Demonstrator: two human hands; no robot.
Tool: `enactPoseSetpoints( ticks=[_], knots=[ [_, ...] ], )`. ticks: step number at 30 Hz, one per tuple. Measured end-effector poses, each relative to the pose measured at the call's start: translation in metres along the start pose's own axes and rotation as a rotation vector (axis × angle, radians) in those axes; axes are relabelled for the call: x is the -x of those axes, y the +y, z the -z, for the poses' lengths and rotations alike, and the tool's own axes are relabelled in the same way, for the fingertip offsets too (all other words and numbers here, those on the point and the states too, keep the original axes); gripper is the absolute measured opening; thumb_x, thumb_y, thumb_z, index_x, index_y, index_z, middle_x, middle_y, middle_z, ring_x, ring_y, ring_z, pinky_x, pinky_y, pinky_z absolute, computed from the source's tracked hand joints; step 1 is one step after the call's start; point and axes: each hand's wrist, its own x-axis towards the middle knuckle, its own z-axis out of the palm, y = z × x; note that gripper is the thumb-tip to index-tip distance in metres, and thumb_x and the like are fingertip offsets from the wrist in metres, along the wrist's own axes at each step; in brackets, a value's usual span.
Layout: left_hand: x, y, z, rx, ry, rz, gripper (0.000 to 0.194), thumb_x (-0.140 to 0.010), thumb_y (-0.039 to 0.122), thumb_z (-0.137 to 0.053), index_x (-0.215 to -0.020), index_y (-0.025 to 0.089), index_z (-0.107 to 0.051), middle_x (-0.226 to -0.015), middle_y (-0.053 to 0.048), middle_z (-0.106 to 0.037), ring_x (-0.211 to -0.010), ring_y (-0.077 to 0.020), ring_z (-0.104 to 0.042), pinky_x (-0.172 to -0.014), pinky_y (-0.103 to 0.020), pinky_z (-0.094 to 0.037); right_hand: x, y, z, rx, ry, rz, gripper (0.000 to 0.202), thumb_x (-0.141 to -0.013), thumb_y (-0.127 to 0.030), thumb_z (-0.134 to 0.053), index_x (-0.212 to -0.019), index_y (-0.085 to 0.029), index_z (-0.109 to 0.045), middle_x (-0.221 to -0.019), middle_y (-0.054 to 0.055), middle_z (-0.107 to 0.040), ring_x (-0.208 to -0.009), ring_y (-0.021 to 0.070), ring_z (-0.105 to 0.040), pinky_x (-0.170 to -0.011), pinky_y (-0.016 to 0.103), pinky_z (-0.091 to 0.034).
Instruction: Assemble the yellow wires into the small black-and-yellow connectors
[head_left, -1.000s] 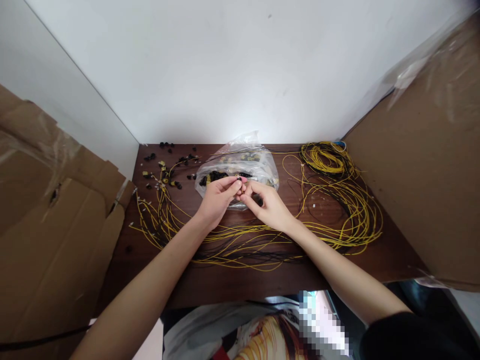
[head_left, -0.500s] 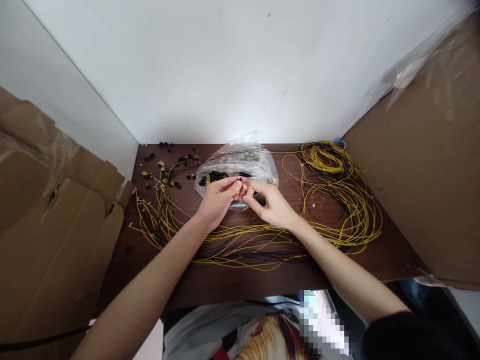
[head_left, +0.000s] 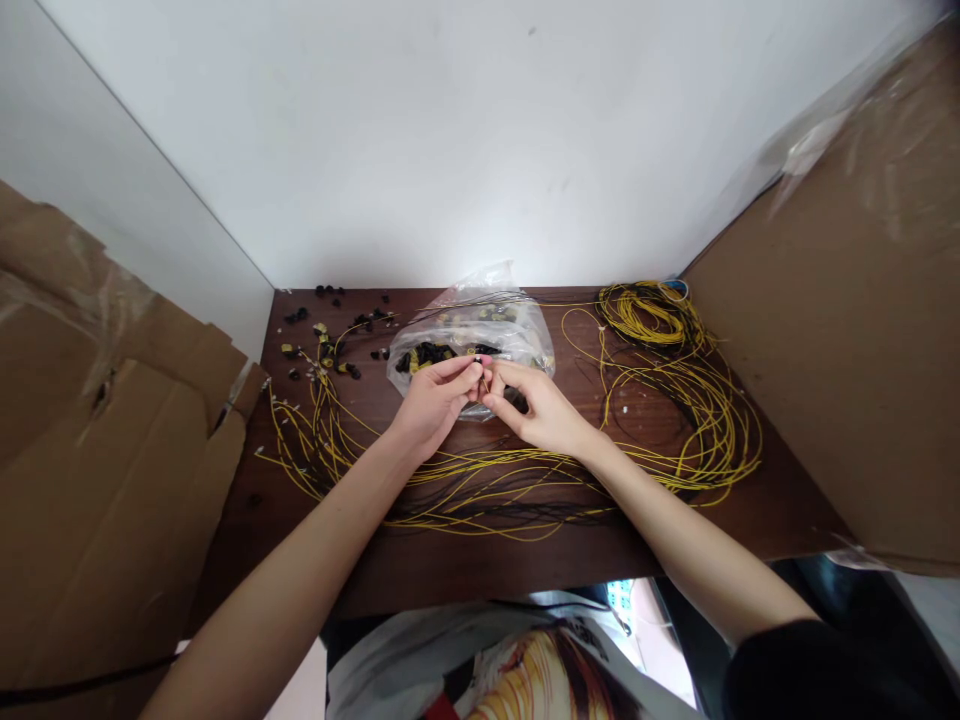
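My left hand (head_left: pixel 441 398) and my right hand (head_left: pixel 536 405) meet over the front of a clear plastic bag (head_left: pixel 529 335) holding black and yellow parts. Between the left thumb and fingers is a small dark piece (head_left: pixel 478 362), mostly hidden, with a bit of pink beside it. The fingers of my right hand pinch a short stretch of thin wire just under that piece. Long yellow and black wires (head_left: pixel 510 458) run across the brown table (head_left: pixel 480 575), passing beneath both forearms.
A wire coil (head_left: pixel 652 320) sits at the back right beside a roll of tape (head_left: pixel 674 289). Loose black and yellow caps (head_left: pixel 328 350) lie at the back left. Cardboard walls (head_left: pixel 840 350) flank both sides; a white wall (head_left: pixel 480 150) stands behind.
The view has shifted very slightly. Both hands keep nearly the same place and grip.
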Motion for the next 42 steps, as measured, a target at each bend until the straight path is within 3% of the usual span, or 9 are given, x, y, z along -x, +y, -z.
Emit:
enactPoseSetpoints(
  ticks=[9, 13, 17, 21, 34, 42],
  knots=[
    [0.003, 0.004, -0.003, -0.230, 0.035, -0.128, 0.021, -0.063, 0.024, -0.076, -0.081, 0.013, -0.074, -0.075, -0.004, -0.069, -0.061, -0.0082, -0.054, -0.062, -0.023, -0.044, 0.001, 0.001, 0.004, 0.221, 0.020, 0.040, 0.017, -0.085, -0.026, -0.053, -0.070, -0.019, -0.052, -0.083, 0.004, -0.060, -0.087, 0.0188, -0.054, -0.082, 0.034, -0.039],
    [0.003, 0.006, -0.003, -0.394, 0.048, -0.233, 0.020, -0.066, 0.023, -0.074, -0.083, 0.014, -0.074, -0.078, -0.004, -0.070, -0.061, -0.0098, -0.056, -0.062, -0.024, -0.046, 0.001, -0.001, 0.010, 0.209, 0.123, 0.019, 0.013, -0.085, -0.027, -0.055, -0.074, -0.019, -0.057, -0.085, 0.004, -0.062, -0.086, 0.0179, -0.056, -0.082, 0.034, -0.041],
    [0.002, 0.004, 0.000, -0.536, -0.022, -0.353, 0.018, -0.067, 0.021, -0.072, -0.084, 0.016, -0.074, -0.079, -0.004, -0.067, -0.067, -0.0127, -0.058, -0.062, -0.024, -0.047, 0.000, -0.005, 0.014, 0.160, 0.263, 0.001, 0.008, -0.084, -0.024, -0.055, -0.081, -0.018, -0.059, -0.081, 0.004, -0.061, -0.079, 0.0162, -0.056, -0.076, 0.031, -0.043],
    [0.001, 0.002, 0.002, -0.597, -0.057, -0.432, 0.015, -0.069, 0.019, -0.071, -0.084, 0.017, -0.074, -0.082, -0.005, -0.066, -0.075, -0.0146, -0.059, -0.065, -0.025, -0.048, 0.000, -0.006, 0.015, 0.152, 0.294, 0.016, 0.006, -0.083, -0.021, -0.056, -0.079, -0.018, -0.059, -0.077, 0.003, -0.061, -0.075, 0.0154, -0.056, -0.073, 0.031, -0.044],
    [0.001, 0.001, 0.004, -0.637, -0.044, -0.470, 0.014, -0.069, 0.019, -0.071, -0.082, 0.017, -0.074, -0.080, -0.005, -0.067, -0.072, -0.0141, -0.060, -0.064, -0.026, -0.050, 0.000, -0.004, 0.014, 0.125, 0.296, 0.039, 0.007, -0.083, -0.020, -0.055, -0.078, -0.018, -0.060, -0.077, 0.003, -0.062, -0.073, 0.0144, -0.057, -0.072, 0.029, -0.045],
    [0.005, 0.002, 0.000, -0.588, -0.024, -0.387, 0.012, -0.067, 0.021, -0.072, -0.078, 0.016, -0.073, -0.073, -0.003, -0.067, -0.055, -0.0107, -0.058, -0.054, -0.024, -0.048, 0.000, -0.002, 0.011, 0.104, 0.296, 0.007, 0.009, -0.085, -0.022, -0.055, -0.080, -0.017, -0.060, -0.076, 0.003, -0.061, -0.070, 0.0138, -0.056, -0.068, 0.028, -0.045]
  ],
)
